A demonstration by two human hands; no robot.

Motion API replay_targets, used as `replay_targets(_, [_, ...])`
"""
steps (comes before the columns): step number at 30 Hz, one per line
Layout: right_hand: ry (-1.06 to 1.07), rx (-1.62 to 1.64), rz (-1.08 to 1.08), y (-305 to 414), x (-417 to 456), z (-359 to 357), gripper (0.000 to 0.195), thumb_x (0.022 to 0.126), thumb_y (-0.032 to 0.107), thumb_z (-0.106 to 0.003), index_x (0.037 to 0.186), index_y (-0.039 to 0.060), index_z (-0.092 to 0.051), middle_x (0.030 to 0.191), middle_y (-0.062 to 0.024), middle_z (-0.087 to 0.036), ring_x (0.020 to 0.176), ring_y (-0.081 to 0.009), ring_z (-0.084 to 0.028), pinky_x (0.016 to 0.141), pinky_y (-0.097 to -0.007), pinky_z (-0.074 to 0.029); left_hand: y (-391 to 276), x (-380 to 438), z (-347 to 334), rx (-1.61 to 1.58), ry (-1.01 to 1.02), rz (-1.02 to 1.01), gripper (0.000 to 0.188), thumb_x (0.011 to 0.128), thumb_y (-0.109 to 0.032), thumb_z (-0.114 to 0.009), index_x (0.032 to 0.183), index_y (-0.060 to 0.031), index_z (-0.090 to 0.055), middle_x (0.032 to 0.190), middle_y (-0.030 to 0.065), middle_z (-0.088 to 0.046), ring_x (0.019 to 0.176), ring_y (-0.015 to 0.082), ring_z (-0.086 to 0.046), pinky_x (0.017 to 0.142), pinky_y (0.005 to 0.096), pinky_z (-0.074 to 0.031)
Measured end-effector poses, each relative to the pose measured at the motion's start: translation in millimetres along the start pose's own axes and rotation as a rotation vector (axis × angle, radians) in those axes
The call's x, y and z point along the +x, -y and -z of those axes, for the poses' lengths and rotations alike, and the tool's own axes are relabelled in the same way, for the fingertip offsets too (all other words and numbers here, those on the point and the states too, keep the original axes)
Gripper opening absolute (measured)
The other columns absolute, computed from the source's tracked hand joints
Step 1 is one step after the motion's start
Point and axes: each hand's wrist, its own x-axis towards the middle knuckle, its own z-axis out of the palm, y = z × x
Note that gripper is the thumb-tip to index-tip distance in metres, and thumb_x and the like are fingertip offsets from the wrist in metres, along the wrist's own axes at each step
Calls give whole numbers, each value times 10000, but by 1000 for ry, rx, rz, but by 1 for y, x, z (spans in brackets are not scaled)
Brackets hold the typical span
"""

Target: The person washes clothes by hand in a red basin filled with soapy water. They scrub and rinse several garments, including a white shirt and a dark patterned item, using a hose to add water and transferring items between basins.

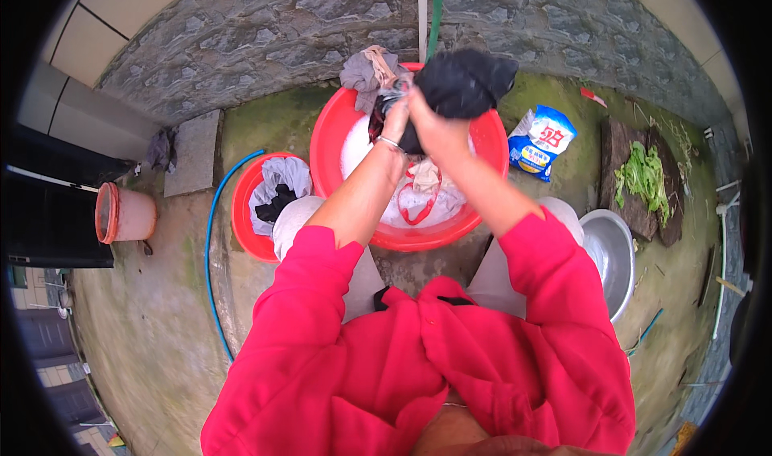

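Note:
Both my hands grip a wet black garment [461, 85] above a large red plastic basin [404, 239]. My left hand [395, 115] is closed on its bunched part, where some patterned cloth shows. My right hand [431, 118] is closed beside it, blurred, with the dark bundle beyond. Below them, soapy water holds pale cloth [424, 175] with a red strap [422, 215]. Grey cloth [365, 73] and a beige cloth [380, 64] hang over the basin's far rim. A smaller red basin [241, 215] at the left holds grey cloth [289, 175] and a black cloth [274, 202].
A blue and white detergent bag [543, 142] lies right of the basin. Farther right are a metal basin [627, 263] and leafy greens [642, 178] on a wooden board [621, 154]. At left are a blue hose [209, 263] and a bucket [136, 215]. A stone wall [271, 40] stands ahead.

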Motion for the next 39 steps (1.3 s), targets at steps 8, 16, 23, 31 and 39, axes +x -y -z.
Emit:
replay_targets(8, [-142, 116, -120, -4, -16, -13, 130, 739, 152, -667, 774, 34, -627, 773, -24, -608, 689, -141, -560, 661, -301, -466, -12, 12, 20, 61, 182, 35, 304, 854, -223, -470, 1041, -10, -578, 984, 159, -630, 922, 290, -621, 874, 408, -485])
replay_targets(16, [-326, -12, -563, -29, 32, 12, 97, 675, 32, -595, 739, -40, -581, 722, -72, -619, 653, -197, -592, 644, -338, -474, 8, 8, 7, 29, -128, 44, 158, 836, -198, -530, 874, -66, -608, 889, 86, -652, 811, 224, -633, 744, 384, -509])
replay_targets(23, [-105, -36, -252, -14, -1, -4, 55, 651, 35, -573, 685, -6, -560, 668, -94, -586, 643, -251, -575, 620, -344, -449, 11, 3, 31, -139, -154, 109, 189, 839, -208, -500, 894, -59, -602, 835, 106, -647, 740, 206, -639, 700, 340, -535])
replay_targets(31, [-399, -172, -253, -59, -16, -2, 198, 686, 64, -605, 829, -69, -578, 842, -182, -627, 808, -265, -615, 727, -368, -461, -12, 21, 15, 108, -217, -41, 98, 794, -94, -527, 885, -89, -564, 775, 85, -631, 711, 199, -631, 639, 361, -524])
replay_targets(39, [-341, -425, -426, -58, 36, 22, 166, 646, 96, -632, 714, -46, -582, 714, -175, -633, 691, -312, -624, 684, -385, -481, 51, 25, 58, 1190, -542, -452, 243, 794, -199, -589, 917, 10, -600, 872, 72, -604, 789, 184, -572, 709, 327, -465])
